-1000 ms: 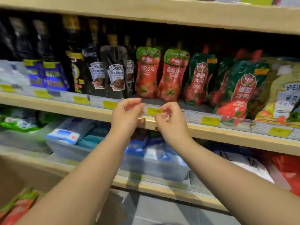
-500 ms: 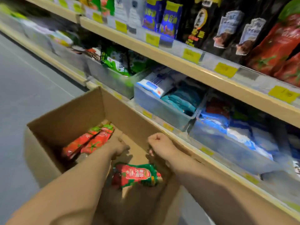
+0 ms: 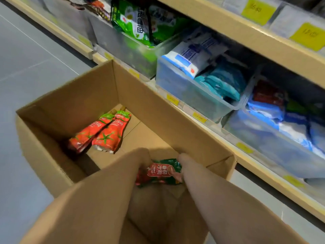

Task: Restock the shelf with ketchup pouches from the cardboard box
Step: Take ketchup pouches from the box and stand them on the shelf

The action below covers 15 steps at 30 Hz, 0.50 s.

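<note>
An open cardboard box [image 3: 158,110] stands on the floor against the shelving. Two red ketchup pouches [image 3: 84,136] [image 3: 110,136] lie side by side on the box bottom at its far left. A third ketchup pouch [image 3: 158,170], red with green edges, lies flat nearer me. Both my arms reach down into the box on either side of it. My left hand [image 3: 140,159] is at its left end, fingers hidden behind the wrist. My right hand [image 3: 182,164] is at its right end, with a fingertip touching the pouch's edge.
Wooden shelf boards [image 3: 246,34] with yellow price tags run along the right. Below them clear plastic bins [image 3: 193,95] hold blue-white and teal packets, and one farther back holds green packets [image 3: 135,22]. Grey floor [image 3: 35,59] lies left of the box.
My view dropped from the ketchup shelf to the box. Both hands left the shelf edge and went down into the box, now flanking the red-green pouch.
</note>
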Each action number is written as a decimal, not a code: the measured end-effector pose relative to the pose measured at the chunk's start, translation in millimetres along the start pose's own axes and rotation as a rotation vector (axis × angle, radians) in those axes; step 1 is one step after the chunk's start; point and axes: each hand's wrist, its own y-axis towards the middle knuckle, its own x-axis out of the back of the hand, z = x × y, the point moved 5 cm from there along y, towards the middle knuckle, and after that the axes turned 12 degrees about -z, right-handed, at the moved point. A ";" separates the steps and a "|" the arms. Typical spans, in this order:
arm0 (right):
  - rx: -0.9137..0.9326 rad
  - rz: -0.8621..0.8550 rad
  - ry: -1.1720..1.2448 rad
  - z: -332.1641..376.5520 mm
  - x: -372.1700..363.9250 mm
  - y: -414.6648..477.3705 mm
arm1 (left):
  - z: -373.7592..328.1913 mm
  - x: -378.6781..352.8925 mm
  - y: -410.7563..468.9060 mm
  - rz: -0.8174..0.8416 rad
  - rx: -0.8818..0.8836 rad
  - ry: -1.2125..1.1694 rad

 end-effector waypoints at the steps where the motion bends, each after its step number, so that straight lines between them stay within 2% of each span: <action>1: 0.009 0.009 -0.049 -3.4 -4.2 3.7 | 0.8 -4.8 1.4 0.013 0.012 -0.027; 4: 0.101 -0.049 -0.058 -4.0 -2.7 11.8 | 0.0 -16.8 15.1 -0.063 -0.029 -0.096; 6: 0.279 -0.090 -0.100 6.1 -5.0 16.0 | -1.7 -19.7 20.8 -0.120 -0.061 -0.137; 9: 0.512 -0.181 -0.130 18.5 -5.4 15.5 | -1.2 -23.0 26.8 -0.127 -0.016 -0.260; 13: 0.894 -0.091 -0.184 30.9 -13.2 -9.0 | 2.4 -10.0 28.3 -0.165 0.042 -0.357; 15: 1.062 -0.034 -0.187 34.8 -14.9 -24.6 | 4.1 -1.5 26.6 -0.162 0.065 -0.535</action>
